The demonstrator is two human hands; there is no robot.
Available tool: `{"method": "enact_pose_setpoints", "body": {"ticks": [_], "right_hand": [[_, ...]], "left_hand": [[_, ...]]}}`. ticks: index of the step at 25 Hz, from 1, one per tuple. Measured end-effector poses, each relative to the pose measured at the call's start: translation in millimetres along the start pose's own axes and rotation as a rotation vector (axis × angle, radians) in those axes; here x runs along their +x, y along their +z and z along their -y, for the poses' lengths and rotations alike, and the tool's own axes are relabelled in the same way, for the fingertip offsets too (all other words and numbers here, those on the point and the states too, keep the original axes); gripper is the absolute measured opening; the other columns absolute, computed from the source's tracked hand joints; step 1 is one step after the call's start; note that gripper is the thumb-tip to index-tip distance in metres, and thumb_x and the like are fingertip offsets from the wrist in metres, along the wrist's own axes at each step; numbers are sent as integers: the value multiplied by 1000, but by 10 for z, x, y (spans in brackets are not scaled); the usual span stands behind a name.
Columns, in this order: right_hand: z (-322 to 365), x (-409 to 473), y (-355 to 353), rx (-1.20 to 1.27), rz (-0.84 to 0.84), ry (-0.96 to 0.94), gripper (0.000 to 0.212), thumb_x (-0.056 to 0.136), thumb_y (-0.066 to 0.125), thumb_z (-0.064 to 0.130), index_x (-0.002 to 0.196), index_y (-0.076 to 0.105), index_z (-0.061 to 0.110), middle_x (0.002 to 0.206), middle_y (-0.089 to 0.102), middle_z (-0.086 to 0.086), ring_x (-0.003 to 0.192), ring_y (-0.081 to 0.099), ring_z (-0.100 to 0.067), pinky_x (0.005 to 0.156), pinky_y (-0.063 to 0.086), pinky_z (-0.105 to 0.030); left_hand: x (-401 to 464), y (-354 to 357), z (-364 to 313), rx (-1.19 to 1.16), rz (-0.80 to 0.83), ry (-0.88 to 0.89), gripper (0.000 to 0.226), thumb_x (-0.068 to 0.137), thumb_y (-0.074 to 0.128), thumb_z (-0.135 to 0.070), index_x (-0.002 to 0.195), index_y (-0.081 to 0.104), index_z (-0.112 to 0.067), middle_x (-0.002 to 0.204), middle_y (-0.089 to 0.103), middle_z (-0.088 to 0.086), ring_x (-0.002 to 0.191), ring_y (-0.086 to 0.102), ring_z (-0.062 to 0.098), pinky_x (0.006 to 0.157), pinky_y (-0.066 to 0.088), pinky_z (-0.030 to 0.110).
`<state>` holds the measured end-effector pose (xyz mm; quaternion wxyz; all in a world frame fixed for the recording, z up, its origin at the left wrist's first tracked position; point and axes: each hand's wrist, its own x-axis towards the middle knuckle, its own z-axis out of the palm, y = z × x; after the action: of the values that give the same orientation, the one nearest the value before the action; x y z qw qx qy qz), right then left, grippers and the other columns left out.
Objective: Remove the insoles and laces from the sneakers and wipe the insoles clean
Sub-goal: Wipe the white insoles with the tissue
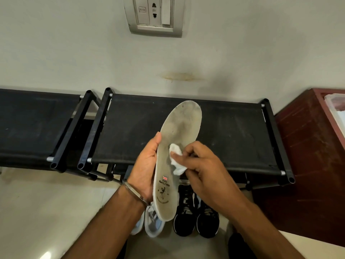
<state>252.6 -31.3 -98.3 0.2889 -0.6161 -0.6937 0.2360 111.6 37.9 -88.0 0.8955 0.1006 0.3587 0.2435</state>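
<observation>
Your left hand [147,165] grips the insole [177,156] along its left edge – thumb tip on the rim, other fingers hidden behind it. The insole is held up w/ toe end away from you, above the shoes. Your right hand [201,165] pinches a crumpled white cloth [176,161] w/ curled fingers, pressing it on the insole's middle. Below: 2 black sneakers [196,217] & 2 white sneakers [151,223] on the floor – the white pair partly covered by wrist & insole. 2 black racks [233,131] by the wall.

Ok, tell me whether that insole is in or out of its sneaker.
Out: the left hand holds the insole in the air.
</observation>
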Motion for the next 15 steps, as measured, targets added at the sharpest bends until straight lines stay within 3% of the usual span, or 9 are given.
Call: {"method": "enact_pose_setpoints", "body": {"ticks": [2,7,10,12,15], "right_hand": [[23,-6,5,42,84,-57,27,97,58,18,121,69,20,100,50,9,94,50,-9,78,46,-17],[-238,49,-64,-219,-206,195,29,96,57,11,123,66,12,99,47,10,92,49,-12,72,38,-10],[27,29,100,-30,-98,97,23,99,54,17,117,67,10,100,50,7,94,52,-12,79,50,-23],[224,-9,184,146,7,-20,22,100,55,16,118,67,12,100,50,8,96,51,-8,84,48,-20],[49,36,129,38,-74,26,26,100,51,23,119,67,16,101,49,10,95,49,-6,82,48,-19]], "left_hand": [[-2,-42,-32,-25,14,1,65,95,39,-57,131,60,-8,117,67,15,99,68,27,90,54,37],[22,-14,32,100,-29,34,60,95,40,-56,129,61,-11,116,69,13,88,69,23,86,55,37],[36,-18,30,6,-11,-3,62,95,40,-56,129,62,-9,127,63,15,111,64,27,97,50,40],[48,-57,-11,-71,-8,-11,64,94,41,-56,131,60,-7,135,57,17,126,54,29,103,45,44],[50,-76,-14,-65,24,8,63,96,38,-55,134,57,-9,132,60,16,120,59,28,101,47,42]]}}
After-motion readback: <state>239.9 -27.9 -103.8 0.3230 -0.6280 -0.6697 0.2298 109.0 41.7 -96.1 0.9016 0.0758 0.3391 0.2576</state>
